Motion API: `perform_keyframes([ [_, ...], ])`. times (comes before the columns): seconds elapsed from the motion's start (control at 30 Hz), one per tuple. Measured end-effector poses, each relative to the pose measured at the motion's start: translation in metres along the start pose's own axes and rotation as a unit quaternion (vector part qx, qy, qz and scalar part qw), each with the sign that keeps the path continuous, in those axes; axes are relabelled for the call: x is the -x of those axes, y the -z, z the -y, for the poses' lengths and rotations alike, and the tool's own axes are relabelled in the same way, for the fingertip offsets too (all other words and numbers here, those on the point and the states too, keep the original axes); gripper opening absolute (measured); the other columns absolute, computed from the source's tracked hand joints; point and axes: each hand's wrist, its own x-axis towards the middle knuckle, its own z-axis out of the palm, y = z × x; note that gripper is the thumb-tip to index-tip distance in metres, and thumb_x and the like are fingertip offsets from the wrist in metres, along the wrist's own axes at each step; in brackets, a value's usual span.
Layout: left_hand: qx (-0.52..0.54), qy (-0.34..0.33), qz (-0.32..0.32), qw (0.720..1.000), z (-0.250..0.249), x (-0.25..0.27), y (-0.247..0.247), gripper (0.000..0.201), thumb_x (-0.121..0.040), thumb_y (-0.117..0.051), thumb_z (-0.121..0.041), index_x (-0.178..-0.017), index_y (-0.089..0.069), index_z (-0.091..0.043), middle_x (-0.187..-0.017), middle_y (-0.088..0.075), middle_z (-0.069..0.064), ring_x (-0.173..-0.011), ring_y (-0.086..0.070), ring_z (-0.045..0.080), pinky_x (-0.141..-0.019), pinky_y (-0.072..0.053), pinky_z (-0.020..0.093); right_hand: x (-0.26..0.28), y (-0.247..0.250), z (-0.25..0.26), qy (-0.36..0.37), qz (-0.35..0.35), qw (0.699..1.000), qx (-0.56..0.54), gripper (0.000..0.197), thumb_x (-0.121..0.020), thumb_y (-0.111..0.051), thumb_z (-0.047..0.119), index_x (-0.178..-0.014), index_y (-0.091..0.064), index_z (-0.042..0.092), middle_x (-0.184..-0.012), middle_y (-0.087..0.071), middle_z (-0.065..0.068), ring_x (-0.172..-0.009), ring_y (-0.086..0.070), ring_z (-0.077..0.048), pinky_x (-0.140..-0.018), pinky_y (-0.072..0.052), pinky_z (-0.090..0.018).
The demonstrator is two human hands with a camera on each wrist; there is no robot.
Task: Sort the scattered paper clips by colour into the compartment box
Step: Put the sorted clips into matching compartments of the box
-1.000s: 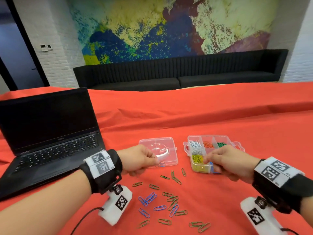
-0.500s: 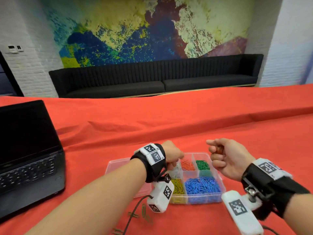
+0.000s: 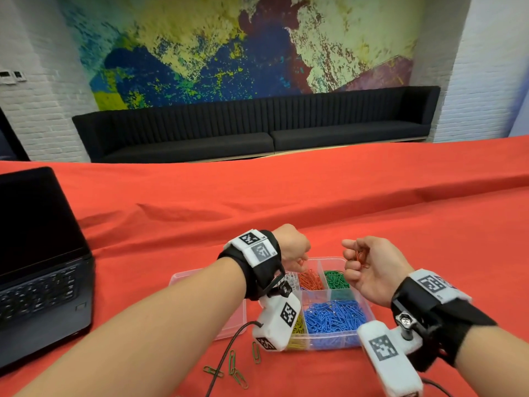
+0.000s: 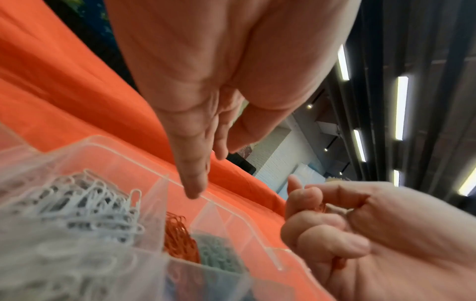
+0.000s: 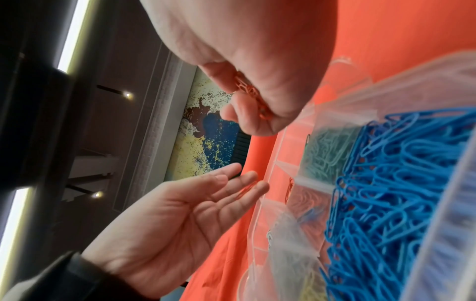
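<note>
Red cloth (image 3: pixel 343 196); L hand (image 3: pixel 292 247) fingertips hidden.

A large abstract mural (image 3: pixel 243 50) in yellow, blue, green and dark red fills the upper middle of the head view, flanked by white-painted brick walls (image 3: pixel 34 110) at the left and right edges. Beneath it a long black sofa (image 3: pixel 257 124) runs across the middle of the frame. In the left wrist view, bright strip lights (image 4: pixel 401 108) sit on a dark ceiling at the upper right.
</note>
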Motion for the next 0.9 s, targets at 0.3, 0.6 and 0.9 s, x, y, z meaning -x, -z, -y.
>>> perform_keyframes([
  [0.3,-0.543,-0.201,0.036,0.815,-0.005,-0.005,-0.001,0.009,-0.082,-0.067,-0.009,-0.088,-0.074,-0.010,-0.087,-0.073,0.006,-0.076,-0.064,0.018,-0.075,-0.055,0.030,0.002,0.007,-0.005,0.023,-0.004,0.999,0.036,0.020,-0.092,-0.035,0.009,-0.085,-0.053,0.007,-0.058,-0.040,-0.003,-0.043,-0.025,-0.011,-0.031,-0.019,-0.018],
  [0.6,-0.715,-0.174,0.090,0.671,-0.006,-0.013,-0.019,0.014,-0.076,-0.073,-0.025,-0.084,-0.075,-0.014,-0.063,-0.064,-0.002,-0.069,-0.062,0.024,-0.058,-0.047,0.029,-0.003,0.015,-0.011,0.026,0.038,0.999,0.027,0.017,-0.091,-0.038,0.010,-0.086,-0.054,0.006,-0.055,-0.042,-0.002,-0.041,-0.027,-0.010,-0.034,-0.019,-0.015],
  [0.9,-0.701,-0.179,0.084,0.685,-0.002,-0.016,-0.017,0.013,-0.082,-0.061,-0.015,-0.081,-0.072,-0.009,-0.073,-0.065,0.005,-0.066,-0.056,0.026,-0.061,-0.049,0.030,-0.004,0.020,-0.013,0.033,0.050,0.998,0.015,0.017,-0.091,-0.039,0.009,-0.086,-0.055,0.005,-0.056,-0.043,-0.004,-0.042,-0.027,-0.011,-0.033,-0.018,-0.018],
])
